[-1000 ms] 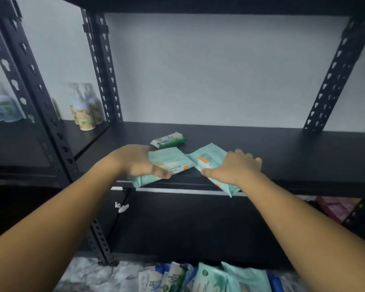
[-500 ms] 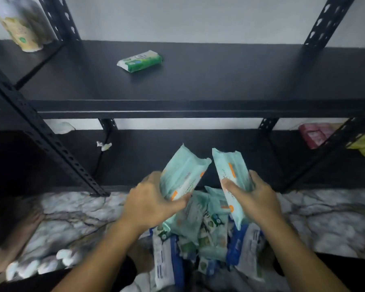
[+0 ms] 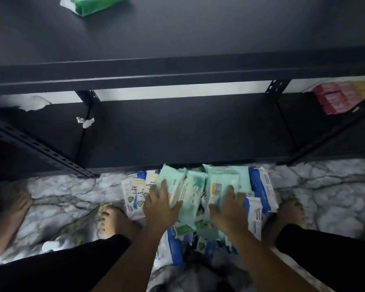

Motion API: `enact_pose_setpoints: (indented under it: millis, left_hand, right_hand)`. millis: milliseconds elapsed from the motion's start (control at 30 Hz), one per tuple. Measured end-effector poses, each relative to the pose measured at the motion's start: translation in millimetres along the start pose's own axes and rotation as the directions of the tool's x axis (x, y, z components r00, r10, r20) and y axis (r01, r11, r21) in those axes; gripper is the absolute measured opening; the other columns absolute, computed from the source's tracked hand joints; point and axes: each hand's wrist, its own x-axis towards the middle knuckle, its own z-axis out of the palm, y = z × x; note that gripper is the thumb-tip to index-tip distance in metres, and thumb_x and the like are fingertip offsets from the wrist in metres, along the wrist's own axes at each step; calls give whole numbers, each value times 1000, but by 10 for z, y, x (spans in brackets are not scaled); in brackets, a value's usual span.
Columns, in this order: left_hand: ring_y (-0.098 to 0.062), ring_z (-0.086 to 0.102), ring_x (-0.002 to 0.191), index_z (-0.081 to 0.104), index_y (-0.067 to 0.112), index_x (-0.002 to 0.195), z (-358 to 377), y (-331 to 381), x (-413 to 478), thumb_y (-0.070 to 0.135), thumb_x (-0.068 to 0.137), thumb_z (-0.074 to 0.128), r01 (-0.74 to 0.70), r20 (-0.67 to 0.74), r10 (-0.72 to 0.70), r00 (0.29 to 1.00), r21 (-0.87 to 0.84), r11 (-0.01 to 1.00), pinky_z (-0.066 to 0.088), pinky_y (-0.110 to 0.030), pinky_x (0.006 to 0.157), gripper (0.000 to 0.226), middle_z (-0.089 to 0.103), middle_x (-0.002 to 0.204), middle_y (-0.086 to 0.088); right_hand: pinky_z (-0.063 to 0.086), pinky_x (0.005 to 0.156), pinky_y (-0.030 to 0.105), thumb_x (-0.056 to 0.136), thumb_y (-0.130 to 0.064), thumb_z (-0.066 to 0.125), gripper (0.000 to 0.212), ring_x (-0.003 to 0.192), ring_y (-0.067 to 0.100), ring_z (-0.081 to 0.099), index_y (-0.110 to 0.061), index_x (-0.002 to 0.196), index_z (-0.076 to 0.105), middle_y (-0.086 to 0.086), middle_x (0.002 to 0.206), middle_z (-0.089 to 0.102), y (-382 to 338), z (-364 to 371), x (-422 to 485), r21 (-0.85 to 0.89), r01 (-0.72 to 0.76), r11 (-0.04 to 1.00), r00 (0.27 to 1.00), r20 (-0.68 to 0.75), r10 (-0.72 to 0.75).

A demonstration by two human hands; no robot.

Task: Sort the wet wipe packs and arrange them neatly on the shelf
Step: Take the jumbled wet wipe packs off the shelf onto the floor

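A pile of wet wipe packs lies on the marble floor in front of the black shelf unit. My left hand grips a mint-green pack at the top of the pile, thumb on one side and fingers on the other. Just to its right, my right hand holds a second mint-green pack with an orange label. Both packs sit low, touching the pile. A single green pack lies on the upper shelf. The lower shelf holds no packs in its middle bay.
Blue-and-white packs and white packs flank the pile. My bare feet stand on either side. Pink packs fill the lower shelf's right bay. A white scrap hangs by a post. Another foot shows at the far left.
Both hands took the two mint-green packs off the upper shelf and carried them down to the floor pile. My view tilted downward with them.
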Motion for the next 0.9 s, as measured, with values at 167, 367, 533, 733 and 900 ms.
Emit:
enact_pose_setpoints:
  millis: [167, 367, 533, 733, 900]
  left_hand:
    - [-39, 32, 141, 9, 38, 156, 6, -103, 87, 74, 79, 56, -32, 56, 33, 998, -30, 999, 34, -59, 112, 97, 18, 160, -12]
    - [-31, 23, 147, 13, 41, 154, -162, -196, 58, 72, 74, 53, -58, 73, 68, 995, -134, 989, 27, -59, 116, 95, 21, 161, -4]
    - [-27, 35, 144, 31, 30, 152, -529, -33, -36, 64, 81, 54, -154, -63, 142, 988, -268, 951, 36, -48, 116, 82, 33, 156, -3]
    - [-13, 56, 120, 60, 21, 128, -1896, 584, -213, 28, 89, 60, -581, -513, 413, 752, -222, 783, 46, -30, 103, 40, 57, 128, 7]
    - [-18, 59, 110, 64, 15, 115, -3122, 961, -431, 12, 86, 61, -731, -707, 553, 440, 75, 678, 46, -29, 98, 29, 59, 116, 4]
  right_hand:
    - [48, 99, 44, 87, -43, 72, 93, 133, 38, 39, -21, 156, 13, 13, 153, 22, 42, 63, 35, 20, 38, 999, 998, -57, -37]
    - [50, 94, 49, 83, -47, 69, 75, 128, 36, 40, -32, 145, 29, 9, 145, 29, 46, -28, 61, 59, -3, 998, 997, -78, 8]
    - [45, 103, 43, 89, -34, 69, 63, 130, 36, 44, -17, 146, 47, 13, 143, 42, -426, -393, -21, 131, 203, 970, 941, -299, -156]
    - [52, 88, 43, 82, -19, 59, 35, 101, 29, 62, -8, 115, 69, 5, 107, 64, -1655, -1520, -388, -15, 799, 601, 454, -641, -619]
    - [52, 82, 37, 84, -19, 55, 27, 96, 24, 61, -11, 106, 70, 1, 102, 64, -2481, -2355, -523, -229, 902, 365, 142, -640, -755]
